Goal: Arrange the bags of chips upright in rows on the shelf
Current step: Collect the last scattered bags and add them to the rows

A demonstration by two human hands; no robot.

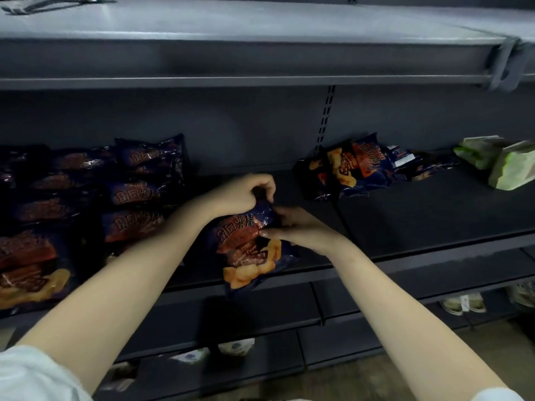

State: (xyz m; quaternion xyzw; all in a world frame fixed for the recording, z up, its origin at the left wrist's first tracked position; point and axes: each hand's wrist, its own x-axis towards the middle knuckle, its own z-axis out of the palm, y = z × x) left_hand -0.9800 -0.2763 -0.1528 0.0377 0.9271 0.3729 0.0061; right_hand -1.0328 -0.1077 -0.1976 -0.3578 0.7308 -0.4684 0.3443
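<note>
Spanning the view was a dark shelf (434, 215) | rows of bags (86, 215) filled its left | loose bags (353, 169) lay heaped at back right | one bag (249, 256) tilted over the front edge, between them | left hand (240, 195) fingers curled on its top | right hand (298, 230) fingers pinched its side

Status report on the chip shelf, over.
Left hand and right hand grip bag at shelf front. Bag tilted, not yet in rows. Loose pile sits right, apart.
</note>
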